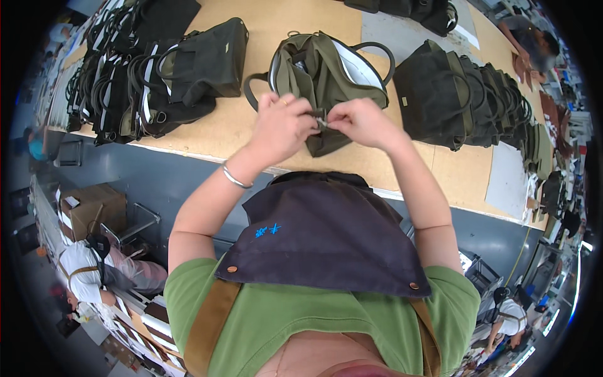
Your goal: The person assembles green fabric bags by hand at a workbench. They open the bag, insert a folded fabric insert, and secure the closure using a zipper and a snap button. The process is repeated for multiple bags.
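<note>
An open dark green handbag (pixel 312 146) stands in front of me at the table's near edge, its olive lining (pixel 300 86) and a pale inner edge showing. Its two dark handles (pixel 383 52) flop out to the sides. Over the near rim, my left hand (pixel 282 125) and my right hand (pixel 365 124) meet, fingers of both closed in a pinch. Between the fingertips is a small dark piece with a pale, shiny bit (pixel 321 122) at the bag's rim; its kind is too small to tell.
Dark handbags (pixel 209 60) crowd the left of the wooden table (pixel 257 56), and a row of similar bags (pixel 433 94) stands at the right. More bags (pixel 408 9) lie at the far side. A person (pixel 531 44) is at the far right; a cardboard box (pixel 94 210) sits behind at left.
</note>
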A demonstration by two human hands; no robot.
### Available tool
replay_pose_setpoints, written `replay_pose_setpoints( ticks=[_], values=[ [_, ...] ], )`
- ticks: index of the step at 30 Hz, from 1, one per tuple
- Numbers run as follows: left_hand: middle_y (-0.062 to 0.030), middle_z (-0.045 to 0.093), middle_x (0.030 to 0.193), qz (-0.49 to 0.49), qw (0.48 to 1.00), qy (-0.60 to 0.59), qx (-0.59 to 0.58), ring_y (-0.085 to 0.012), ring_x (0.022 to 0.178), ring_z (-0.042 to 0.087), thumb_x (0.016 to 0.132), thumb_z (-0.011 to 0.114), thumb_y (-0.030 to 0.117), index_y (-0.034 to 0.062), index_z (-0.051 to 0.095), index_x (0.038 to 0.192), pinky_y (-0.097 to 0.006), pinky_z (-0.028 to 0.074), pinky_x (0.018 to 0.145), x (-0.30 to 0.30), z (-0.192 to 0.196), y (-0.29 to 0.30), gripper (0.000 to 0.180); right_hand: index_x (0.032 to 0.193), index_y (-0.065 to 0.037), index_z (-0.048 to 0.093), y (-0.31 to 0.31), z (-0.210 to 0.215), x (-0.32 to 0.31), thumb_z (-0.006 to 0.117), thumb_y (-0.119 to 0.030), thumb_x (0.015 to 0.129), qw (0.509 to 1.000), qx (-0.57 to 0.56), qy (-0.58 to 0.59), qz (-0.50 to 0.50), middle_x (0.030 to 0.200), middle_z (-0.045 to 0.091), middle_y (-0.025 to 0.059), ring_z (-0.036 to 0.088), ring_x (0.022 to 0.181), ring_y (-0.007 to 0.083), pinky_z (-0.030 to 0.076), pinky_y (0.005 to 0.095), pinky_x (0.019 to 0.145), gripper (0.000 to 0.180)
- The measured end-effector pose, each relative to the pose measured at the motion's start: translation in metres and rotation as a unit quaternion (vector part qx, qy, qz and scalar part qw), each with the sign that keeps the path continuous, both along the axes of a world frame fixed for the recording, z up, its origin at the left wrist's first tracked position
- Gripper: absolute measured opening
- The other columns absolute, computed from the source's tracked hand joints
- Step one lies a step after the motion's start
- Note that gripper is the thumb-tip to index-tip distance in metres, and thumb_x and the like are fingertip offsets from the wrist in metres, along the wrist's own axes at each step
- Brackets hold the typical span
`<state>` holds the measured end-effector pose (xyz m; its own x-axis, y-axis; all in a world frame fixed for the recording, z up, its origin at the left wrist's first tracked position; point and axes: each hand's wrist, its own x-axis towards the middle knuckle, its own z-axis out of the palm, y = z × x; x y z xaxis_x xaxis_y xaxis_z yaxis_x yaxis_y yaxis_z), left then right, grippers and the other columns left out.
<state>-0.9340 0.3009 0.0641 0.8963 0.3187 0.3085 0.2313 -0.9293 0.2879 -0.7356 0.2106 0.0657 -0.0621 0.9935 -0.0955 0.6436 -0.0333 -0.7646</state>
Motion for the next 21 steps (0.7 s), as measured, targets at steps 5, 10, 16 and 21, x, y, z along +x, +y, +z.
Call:
replay_pose_setpoints(
  ticks=[5, 10, 16, 21],
  values=[
    [0.0048, 0.062, 0.088, -0.071, 0.989, -0.033, -0.127, -0.0134, 0.079, 0.054, 0.074, 0.077, 0.019, 0.0144, 0.072, 0.083, -0.033, 0.026, 0.081, 0.008, 0.077, 0.023, 0.011, 0.088, 0.0, 0.066, 0.003, 0.072, 0.015, 0.065, -0.005, 0.087, 0.991, -0.084, 0.102, 0.014, 0.069, 0.061, -0.0024, 0.052, 0.064, 0.0045, 0.044, 0.0233, 0.059, 0.005],
    [0.005, 0.062, 0.086, -0.019, 0.988, -0.031, -0.152, -0.0115, 0.074, 0.052, 0.079, 0.076, 0.022, 0.0123, 0.071, 0.084, -0.032, 0.025, 0.08, 0.013, 0.076, 0.021, 0.012, 0.088, -0.001, 0.064, 0.007, 0.062, 0.018, 0.063, -0.007, 0.086, 0.991, -0.09, 0.091, -0.027, 0.071, 0.061, -0.0015, 0.052, 0.065, 0.0051, 0.044, 0.0238, 0.059, 0.007],
    [0.003, 0.06, 0.09, -0.022, 0.991, -0.035, -0.13, -0.0135, 0.076, 0.053, 0.076, 0.078, 0.028, 0.0123, 0.071, 0.085, -0.033, 0.025, 0.082, 0.012, 0.074, 0.02, 0.02, 0.088, -0.001, 0.065, 0.009, 0.067, 0.01, 0.064, -0.007, 0.085, 0.994, -0.079, 0.068, -0.027, 0.072, 0.063, -0.0009, 0.054, 0.066, 0.0055, 0.045, 0.0243, 0.061, 0.007],
    [0.0006, 0.06, 0.093, -0.001, 0.99, 0.014, -0.141, -0.0172, 0.082, 0.057, 0.071, 0.08, 0.028, 0.0118, 0.073, 0.082, -0.037, 0.027, 0.084, 0.01, 0.079, 0.021, 0.021, 0.089, -0.001, 0.065, 0.004, 0.065, 0.007, 0.064, -0.006, 0.084, 0.993, -0.077, 0.082, -0.039, 0.073, 0.064, 0.0002, 0.055, 0.068, 0.0063, 0.046, 0.0244, 0.062, 0.007]
  ],
)
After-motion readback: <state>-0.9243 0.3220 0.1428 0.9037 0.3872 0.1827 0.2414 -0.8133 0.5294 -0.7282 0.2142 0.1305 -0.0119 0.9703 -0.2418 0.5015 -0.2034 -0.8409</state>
